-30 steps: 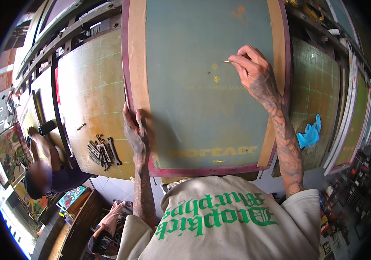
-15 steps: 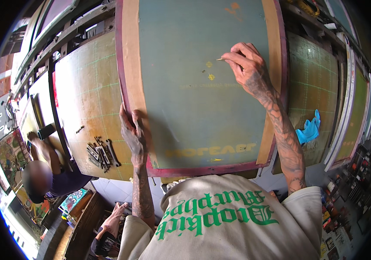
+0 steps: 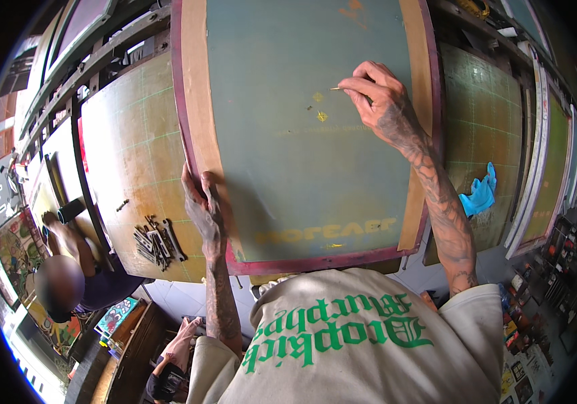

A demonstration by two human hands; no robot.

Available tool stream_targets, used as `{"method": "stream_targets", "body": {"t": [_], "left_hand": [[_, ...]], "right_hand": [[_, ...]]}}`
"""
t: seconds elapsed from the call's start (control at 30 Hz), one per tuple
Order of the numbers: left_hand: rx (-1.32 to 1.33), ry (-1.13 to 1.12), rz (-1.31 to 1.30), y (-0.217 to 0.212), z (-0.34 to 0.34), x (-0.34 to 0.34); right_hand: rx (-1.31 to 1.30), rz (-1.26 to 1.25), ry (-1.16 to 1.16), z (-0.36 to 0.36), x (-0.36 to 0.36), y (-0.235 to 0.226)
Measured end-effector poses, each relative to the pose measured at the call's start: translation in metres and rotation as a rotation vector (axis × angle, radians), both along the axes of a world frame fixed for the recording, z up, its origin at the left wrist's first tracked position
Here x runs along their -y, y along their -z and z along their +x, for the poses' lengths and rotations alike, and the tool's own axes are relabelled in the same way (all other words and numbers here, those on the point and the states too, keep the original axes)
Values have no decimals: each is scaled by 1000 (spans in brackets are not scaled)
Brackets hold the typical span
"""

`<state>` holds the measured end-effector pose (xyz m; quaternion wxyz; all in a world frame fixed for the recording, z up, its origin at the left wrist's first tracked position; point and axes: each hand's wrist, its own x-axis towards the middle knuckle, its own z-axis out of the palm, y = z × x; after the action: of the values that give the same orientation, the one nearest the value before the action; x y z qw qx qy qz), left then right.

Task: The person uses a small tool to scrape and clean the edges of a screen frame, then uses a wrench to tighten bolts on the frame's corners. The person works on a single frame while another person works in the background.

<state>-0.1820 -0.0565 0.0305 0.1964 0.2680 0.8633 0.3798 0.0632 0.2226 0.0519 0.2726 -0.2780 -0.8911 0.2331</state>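
A single head-worn fisheye view looks steeply down from above the person's chest, whose cream sweatshirt with green lettering (image 3: 342, 350) fills the lower centre. It faces a large teal printing screen in a maroon wooden frame (image 3: 302, 155), close, filling the upper centre. Straight edges bow toward the dark round rim. Another person (image 3: 66, 276) sits small at the lower left, well below

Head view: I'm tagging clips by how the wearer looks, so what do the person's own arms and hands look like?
Both hands, left hand and right hand, are bare, without gloves. Dark tattoos cover both forearms. Short beige sleeves of a T-shirt with green lettering end above the elbows.
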Motion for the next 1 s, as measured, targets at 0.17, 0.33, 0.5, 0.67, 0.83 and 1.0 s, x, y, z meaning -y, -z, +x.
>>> {"method": "stream_targets", "body": {"t": [0.17, 0.33, 0.5, 0.67, 0.83, 1.0], "left_hand": [[17, -4, -11, -5, 3, -3], [40, -5, -4, -6, 3, -3], [8, 3, -1, -2, 0, -1], [37, 3, -8, -11, 4, -6], [9, 9, 8, -6, 1, -3], [-25, 21, 13, 0, -1, -1]], "right_hand": [[57, 69, -39, 0, -3, 1], [49, 93, -76, 1, -8, 3], [73, 146, -112, -1, -13, 2], [48, 103, -138, -3, -14, -3], [77, 54, -123, 7, -9, -7], [123, 96, -113, 8, 3, -10]]}}
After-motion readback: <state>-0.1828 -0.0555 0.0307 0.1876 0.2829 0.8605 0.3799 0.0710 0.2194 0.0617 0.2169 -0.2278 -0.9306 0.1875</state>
